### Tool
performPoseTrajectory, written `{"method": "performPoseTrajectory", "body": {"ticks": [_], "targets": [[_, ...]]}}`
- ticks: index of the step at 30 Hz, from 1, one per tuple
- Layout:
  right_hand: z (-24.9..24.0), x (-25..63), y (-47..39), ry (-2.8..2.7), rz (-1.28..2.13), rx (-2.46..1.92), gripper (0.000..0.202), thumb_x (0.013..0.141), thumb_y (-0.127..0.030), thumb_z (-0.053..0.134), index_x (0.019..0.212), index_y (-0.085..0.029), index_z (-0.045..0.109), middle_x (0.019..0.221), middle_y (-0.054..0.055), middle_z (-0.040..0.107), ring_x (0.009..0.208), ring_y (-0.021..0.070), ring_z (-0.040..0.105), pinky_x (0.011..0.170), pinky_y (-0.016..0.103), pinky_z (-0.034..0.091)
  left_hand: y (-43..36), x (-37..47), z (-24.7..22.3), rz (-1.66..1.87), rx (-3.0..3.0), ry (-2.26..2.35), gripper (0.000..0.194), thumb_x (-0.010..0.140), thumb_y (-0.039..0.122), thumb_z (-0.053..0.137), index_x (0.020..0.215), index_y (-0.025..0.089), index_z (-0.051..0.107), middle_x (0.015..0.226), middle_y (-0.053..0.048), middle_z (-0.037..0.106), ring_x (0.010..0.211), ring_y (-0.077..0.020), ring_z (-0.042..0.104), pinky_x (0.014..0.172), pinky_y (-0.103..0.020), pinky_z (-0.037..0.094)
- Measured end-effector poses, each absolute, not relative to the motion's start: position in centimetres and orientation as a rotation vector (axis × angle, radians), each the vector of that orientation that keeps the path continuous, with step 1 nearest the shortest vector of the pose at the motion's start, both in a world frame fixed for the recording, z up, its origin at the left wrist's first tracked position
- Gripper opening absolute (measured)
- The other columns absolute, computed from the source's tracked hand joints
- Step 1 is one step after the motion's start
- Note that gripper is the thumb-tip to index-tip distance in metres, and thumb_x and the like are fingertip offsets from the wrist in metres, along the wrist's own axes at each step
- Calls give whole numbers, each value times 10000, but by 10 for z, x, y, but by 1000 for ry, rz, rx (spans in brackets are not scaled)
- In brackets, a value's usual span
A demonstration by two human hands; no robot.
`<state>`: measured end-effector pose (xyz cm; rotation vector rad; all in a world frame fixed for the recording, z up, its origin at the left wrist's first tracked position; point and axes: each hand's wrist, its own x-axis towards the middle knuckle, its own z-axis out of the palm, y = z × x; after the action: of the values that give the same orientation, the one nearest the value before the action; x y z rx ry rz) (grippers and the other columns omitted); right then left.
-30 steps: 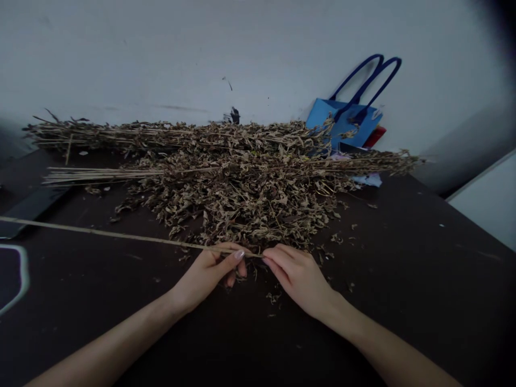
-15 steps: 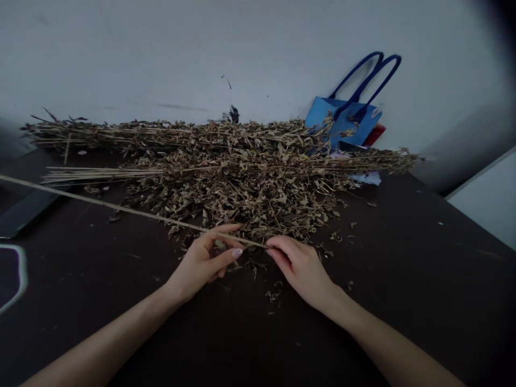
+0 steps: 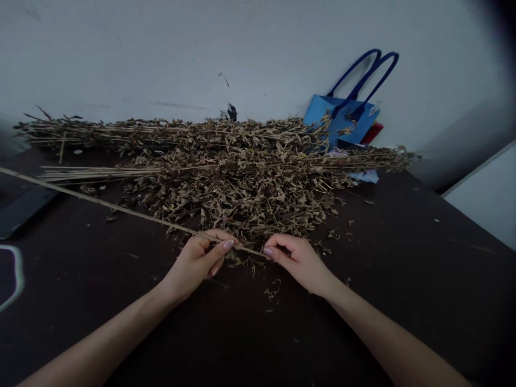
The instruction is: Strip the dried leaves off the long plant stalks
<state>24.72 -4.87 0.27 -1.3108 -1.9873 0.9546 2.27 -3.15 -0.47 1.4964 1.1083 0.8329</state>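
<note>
A long, thin dried plant stem [image 3: 121, 208] slants from the left edge down to the middle of the view. My left hand [image 3: 197, 262] is closed on it, with the thumb pressing it against the fingers. The stem's near end sits between the thumb and fingertips of my right hand [image 3: 300, 263]. Right behind both hands lies a heap of crumpled dry leaves [image 3: 242, 193]. Leaf crumbs [image 3: 272, 290] are scattered on the dark table just below the fingers.
Bundles of dried stalks [image 3: 100, 173] lie across the dark table [image 3: 403, 258] against the wall. A blue bag [image 3: 342, 115] with dark handles leans at the back right. At the left are a flat dark object [image 3: 28, 209] and a pale curved edge [image 3: 19, 274].
My left thumb has come down onto the stem, where the hand was looser around it before. The fingers of my right hand have shifted slightly at the stem's end.
</note>
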Motion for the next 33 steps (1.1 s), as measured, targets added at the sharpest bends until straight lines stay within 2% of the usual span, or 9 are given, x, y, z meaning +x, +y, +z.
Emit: {"method": "performPoseTrajectory", "body": {"ticks": [4,9,11,15,18,21,24,28,33], "targets": [[-2,245,-50,-1976,879,-1321,181,906,-259,447,768,-185,538,670,-22,519,620,101,474,589,214,376,-33,24,-2,819,1539,1129,453,858,371,535,452,168,539,532,-9,536,528,-109,486,624,-262,412],[-5,252,-45,-1836,822,-1364,236,927,-304,400,760,-183,515,660,-16,527,596,101,490,584,215,399,-33,24,-4,802,1468,1114,253,861,377,534,815,159,652,413,66,411,386,-78,344,477,-229,333],[-3,259,-42,-1864,737,-1409,224,920,-289,417,784,-184,560,637,-20,537,580,103,500,581,219,398,-32,24,-5,809,1452,1119,249,858,379,538,853,158,652,422,71,401,371,-68,306,446,-222,300],[4,273,-38,-2058,537,-1467,220,915,-226,417,973,-204,628,846,22,626,642,116,559,616,246,418,-31,22,-4,842,1492,1151,281,854,371,546,719,150,655,531,25,496,428,-68,370,506,-231,354],[12,281,-36,-2119,458,-1493,223,915,-223,422,957,-205,640,896,37,633,719,136,587,653,264,428,-30,21,-5,845,1494,1152,285,865,366,530,721,151,648,519,31,480,428,-71,366,528,-238,364],[20,286,-37,-2211,543,-1442,222,916,-270,441,854,-202,644,772,18,639,693,136,590,622,252,422,-29,20,-5,853,1483,1159,282,861,375,536,726,155,648,519,27,487,435,-77,373,507,-235,355],[22,283,-41,-2307,680,-1359,195,903,-329,477,915,-224,640,793,5,649,652,119,584,571,232,410,-29,20,-3,874,1501,1165,338,855,374,545,616,148,619,583,-6,542,489,-82,427,529,-230,374],[17,273,-47,-2416,751,-1271,121,888,-262,508,911,-235,624,817,-11,644,700,116,585,629,239,422,-29,21,-3,860,1466,1151,234,858,356,541,813,151,644,490,48,468,396,-56,330,443,-207,325],[22,275,-44,-2306,647,-1284,145,911,-234,450,859,-214,584,802,-2,614,701,115,563,635,241,409,-30,22,-3,836,1492,1102,211,842,348,553,909,154,602,792,-31,643,429,-49,413,404,-188,350]]}}
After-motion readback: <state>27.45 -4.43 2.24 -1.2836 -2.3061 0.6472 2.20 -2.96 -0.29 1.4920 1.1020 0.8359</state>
